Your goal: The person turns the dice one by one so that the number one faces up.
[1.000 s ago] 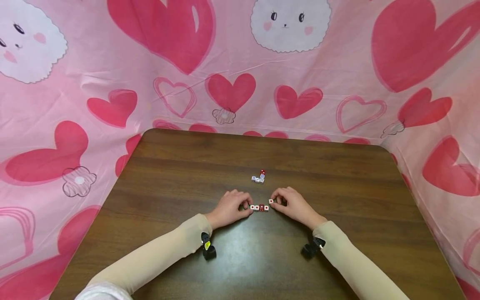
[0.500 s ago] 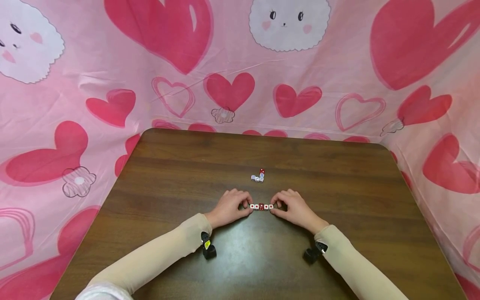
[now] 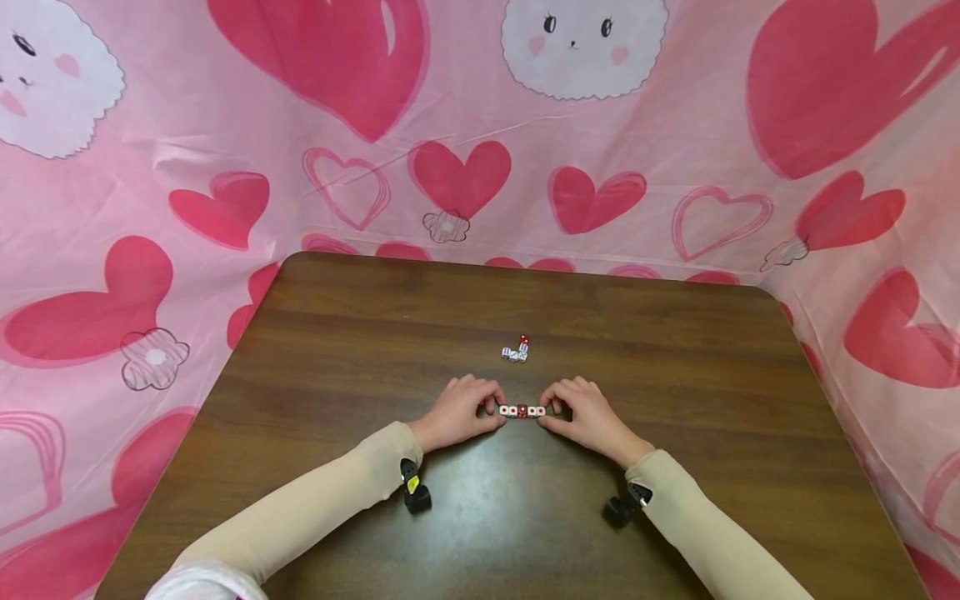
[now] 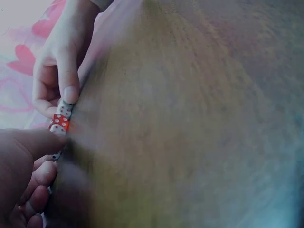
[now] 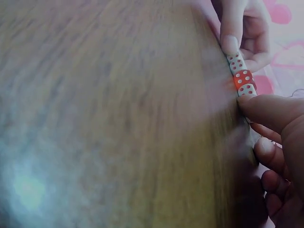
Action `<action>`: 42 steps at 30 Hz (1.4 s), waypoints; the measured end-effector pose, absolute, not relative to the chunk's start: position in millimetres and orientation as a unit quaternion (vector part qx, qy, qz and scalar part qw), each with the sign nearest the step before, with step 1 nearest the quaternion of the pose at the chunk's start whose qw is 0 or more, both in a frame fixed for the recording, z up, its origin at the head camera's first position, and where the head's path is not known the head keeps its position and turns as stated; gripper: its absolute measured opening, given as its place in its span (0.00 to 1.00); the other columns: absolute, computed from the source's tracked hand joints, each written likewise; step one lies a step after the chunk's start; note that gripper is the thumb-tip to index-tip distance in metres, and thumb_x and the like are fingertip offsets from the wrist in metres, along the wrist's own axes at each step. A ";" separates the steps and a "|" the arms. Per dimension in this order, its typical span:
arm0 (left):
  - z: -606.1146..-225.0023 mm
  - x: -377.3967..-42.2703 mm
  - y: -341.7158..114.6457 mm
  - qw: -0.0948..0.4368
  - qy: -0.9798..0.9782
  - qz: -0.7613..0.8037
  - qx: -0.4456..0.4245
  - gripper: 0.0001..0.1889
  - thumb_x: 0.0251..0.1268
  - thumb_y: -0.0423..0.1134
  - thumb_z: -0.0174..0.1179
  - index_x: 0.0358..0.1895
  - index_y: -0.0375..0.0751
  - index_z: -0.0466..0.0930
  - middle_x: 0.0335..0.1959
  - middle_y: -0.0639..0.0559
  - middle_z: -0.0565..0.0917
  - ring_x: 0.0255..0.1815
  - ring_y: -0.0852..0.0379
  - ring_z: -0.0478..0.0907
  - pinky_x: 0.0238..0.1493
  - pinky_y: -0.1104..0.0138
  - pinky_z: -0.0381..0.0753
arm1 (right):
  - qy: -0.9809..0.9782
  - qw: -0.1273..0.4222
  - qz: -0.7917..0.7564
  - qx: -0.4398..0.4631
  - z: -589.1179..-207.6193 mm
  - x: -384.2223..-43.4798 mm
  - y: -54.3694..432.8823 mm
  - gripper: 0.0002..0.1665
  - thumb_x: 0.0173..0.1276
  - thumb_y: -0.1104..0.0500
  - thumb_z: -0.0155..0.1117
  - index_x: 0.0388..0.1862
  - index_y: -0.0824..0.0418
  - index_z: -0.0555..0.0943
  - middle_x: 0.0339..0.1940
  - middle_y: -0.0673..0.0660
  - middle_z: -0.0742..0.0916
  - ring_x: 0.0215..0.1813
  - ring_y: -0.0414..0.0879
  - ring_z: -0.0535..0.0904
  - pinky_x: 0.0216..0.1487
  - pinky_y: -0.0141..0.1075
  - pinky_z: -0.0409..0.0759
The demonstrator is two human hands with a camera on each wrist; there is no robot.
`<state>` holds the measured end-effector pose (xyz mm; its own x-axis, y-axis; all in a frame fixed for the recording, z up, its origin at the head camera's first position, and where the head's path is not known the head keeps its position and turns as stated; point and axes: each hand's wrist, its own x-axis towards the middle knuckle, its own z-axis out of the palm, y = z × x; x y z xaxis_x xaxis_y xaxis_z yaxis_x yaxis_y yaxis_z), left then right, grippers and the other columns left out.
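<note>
A straight row of dice lies between the hands in the head view: a red die (image 3: 522, 411) in the middle, with two white dice on each side, red single pips up. My left hand (image 3: 461, 411) pinches the white die (image 3: 504, 410) at the left end between thumb and fingers. At the opposite end, my right hand (image 3: 588, 417) pinches another white die (image 3: 541, 411). Both wrist views show the red die (image 5: 242, 77) from its four-pip side, with thumbs partly covering the outer dice. Whether the row touches the table cannot be told.
Beyond the hands, several more dice sit in an L-shaped cluster: white dice (image 3: 513, 355) with a red die (image 3: 523, 339) at its far end. The brown wooden table (image 3: 375, 333) meets a pink heart-patterned cloth (image 3: 465, 83) at the back and sides.
My right hand has brought its white die from just off the row's right end down against it, lengthening the row. The left hand stays at the left end.
</note>
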<state>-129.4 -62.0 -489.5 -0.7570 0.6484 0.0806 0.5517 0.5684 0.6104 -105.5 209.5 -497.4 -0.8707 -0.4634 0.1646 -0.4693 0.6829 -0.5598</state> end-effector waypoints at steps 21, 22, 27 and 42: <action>-472.8 -214.1 -42.4 0.118 0.873 0.420 0.218 0.06 0.73 0.38 0.65 0.46 0.41 0.84 0.38 0.50 0.86 0.39 0.56 0.81 0.47 0.63 0.80 | -0.888 -0.041 0.365 0.276 -498.0 -117.9 223.5 0.14 0.62 0.56 0.80 0.45 0.48 0.85 0.30 0.39 0.76 0.37 0.38 0.65 0.46 0.40 0.59; -473.8 -215.6 -41.0 0.121 0.875 0.418 0.212 0.06 0.73 0.39 0.65 0.46 0.41 0.84 0.38 0.50 0.86 0.39 0.56 0.81 0.47 0.63 0.80 | -0.888 -0.042 0.364 0.277 -498.2 -117.8 223.1 0.14 0.63 0.55 0.80 0.46 0.48 0.85 0.30 0.39 0.76 0.37 0.38 0.65 0.46 0.40 0.59; -477.6 -217.8 -37.0 0.132 0.881 0.407 0.202 0.07 0.73 0.40 0.66 0.45 0.41 0.86 0.37 0.51 0.86 0.39 0.57 0.81 0.47 0.63 0.80 | -0.887 -0.038 0.366 0.278 -497.9 -115.5 223.5 0.14 0.62 0.56 0.80 0.45 0.48 0.85 0.30 0.41 0.77 0.37 0.37 0.65 0.46 0.40 0.59; -479.3 -215.2 -36.8 0.134 0.891 0.382 0.207 0.07 0.67 0.38 0.71 0.43 0.43 0.85 0.35 0.53 0.85 0.36 0.59 0.80 0.44 0.65 0.77 | -0.889 -0.001 0.362 0.280 -504.6 -113.9 220.8 0.15 0.60 0.58 0.81 0.42 0.46 0.85 0.29 0.40 0.77 0.35 0.36 0.64 0.44 0.39 0.59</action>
